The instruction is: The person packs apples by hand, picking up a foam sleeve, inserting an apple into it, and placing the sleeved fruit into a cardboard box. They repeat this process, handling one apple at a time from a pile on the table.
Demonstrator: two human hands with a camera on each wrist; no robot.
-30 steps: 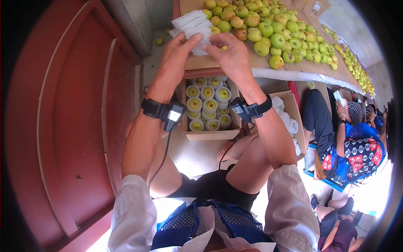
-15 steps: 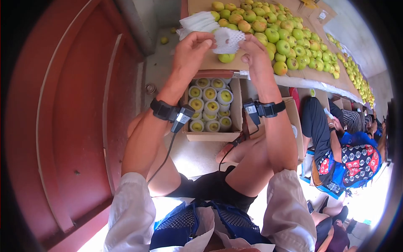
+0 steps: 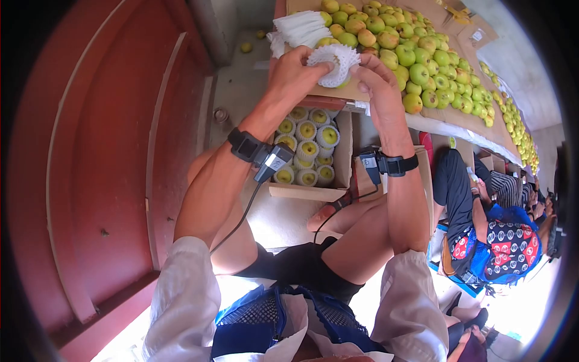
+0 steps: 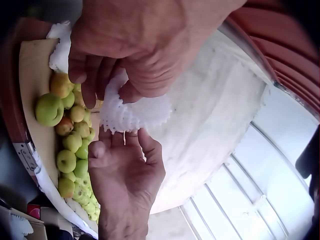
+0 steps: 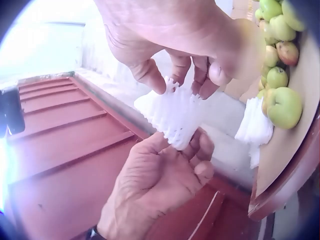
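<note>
A white foam fruit net (image 3: 347, 57) is stretched between both hands above the table's near edge. My left hand (image 3: 295, 72) grips its left side, with the thumb pressed into the net's opening. On the other side my right hand (image 3: 381, 81) pinches the rim between thumb and fingers. The right wrist view shows the net (image 5: 172, 112) spread wide, with no apple visible inside. A stack of flat white nets (image 3: 301, 28) lies just beyond the left hand, beside loose green and reddish apples (image 3: 405, 55).
Below the table edge stands a cardboard box (image 3: 310, 192) with rows of netted apples (image 3: 307, 148). A red panelled door (image 3: 114, 169) is close on the left. Another person (image 3: 506, 241) sits to the right along the table.
The net has come off the stack, been spread flat, then opened into a round cup shape. Both hands have shifted right in the head view, and the left thumb now sits inside the net.
</note>
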